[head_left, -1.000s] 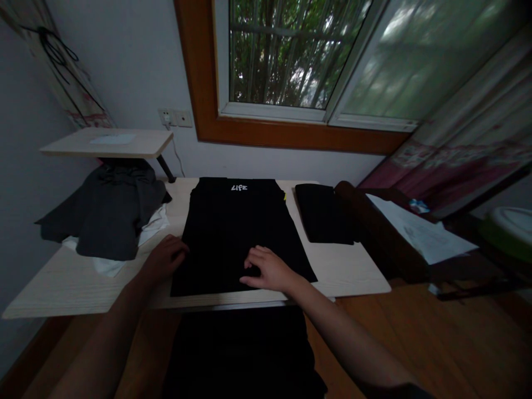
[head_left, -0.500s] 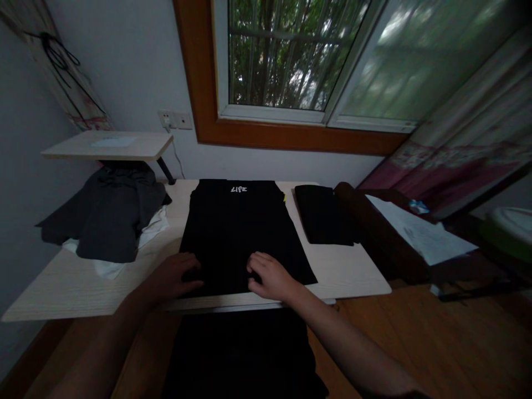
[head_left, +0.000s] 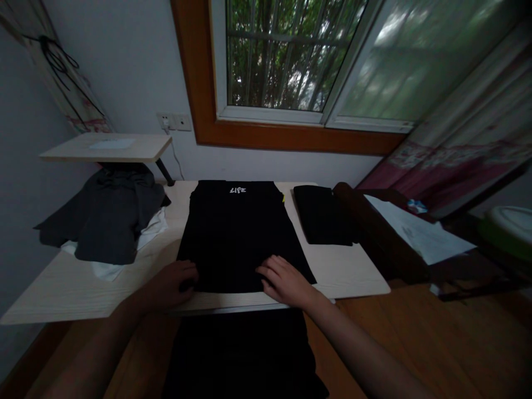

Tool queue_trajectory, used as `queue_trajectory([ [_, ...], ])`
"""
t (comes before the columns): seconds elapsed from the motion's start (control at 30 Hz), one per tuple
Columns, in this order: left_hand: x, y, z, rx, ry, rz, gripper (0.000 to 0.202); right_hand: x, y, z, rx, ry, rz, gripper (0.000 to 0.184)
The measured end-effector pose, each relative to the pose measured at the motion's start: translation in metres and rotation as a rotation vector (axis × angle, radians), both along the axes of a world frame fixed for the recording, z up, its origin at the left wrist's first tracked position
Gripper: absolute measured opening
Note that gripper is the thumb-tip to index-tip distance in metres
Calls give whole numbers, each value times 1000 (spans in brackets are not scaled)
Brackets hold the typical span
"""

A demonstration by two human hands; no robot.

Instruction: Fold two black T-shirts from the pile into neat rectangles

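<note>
A black garment [head_left: 239, 238], perhaps a shirt, lies flat on the table with its near edge along the table's front. Small white characters are printed near its far end, and a bit of yellow shows at its right side. My left hand [head_left: 177, 281] rests at the near left corner, fingers loosely bent over the cloth and a gap between them and the thumb. On the near right part of the garment lies my right hand [head_left: 285, 281], fingers bent and spread against the fabric. Neither hand visibly grips the cloth; the fingertips are partly hidden against the dark fabric.
A dark grey garment pile [head_left: 112, 216] with white cloth beneath lies left, below a small raised shelf [head_left: 153, 148]. A folded black garment [head_left: 324, 216] lies right, by a dark brown piece of furniture [head_left: 382, 238] bearing a paper sheet [head_left: 419, 230]. A window [head_left: 286, 61] is behind.
My right hand has slid slightly right across the garment, and my left hand slightly left. The hands are now farther apart, while the garment looks much the same.
</note>
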State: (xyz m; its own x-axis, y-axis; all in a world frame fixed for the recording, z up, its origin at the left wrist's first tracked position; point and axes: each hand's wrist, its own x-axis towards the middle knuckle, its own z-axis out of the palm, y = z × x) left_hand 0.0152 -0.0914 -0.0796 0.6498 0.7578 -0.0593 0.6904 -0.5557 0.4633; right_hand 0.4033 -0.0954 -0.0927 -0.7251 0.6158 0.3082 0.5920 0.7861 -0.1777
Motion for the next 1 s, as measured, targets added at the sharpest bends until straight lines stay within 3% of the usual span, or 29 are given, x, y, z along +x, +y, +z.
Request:
queue_trajectory([
  [0.2, -7, 5, 3, -135, -25, 18, 5, 9, -5, 4, -105, 3, -59, 35],
  [0.43, -16, 7, 6, -218, -11, -43, 8, 19, 2, 4, -118, 37, -16, 14],
  [0.67, -19, 7, 10, -241, 42, -48, 8, 34, 2, -1, -106, 142, -63, 24],
  [0.83, -19, 7, 15, -293, 61, -25, 9, 55, -1, 1, -179, 174, -114, 23],
  [1.0, -24, 9, 11, -303, 106, -7, 10, 71, -4, 7, -278, 216, -171, 22],
])
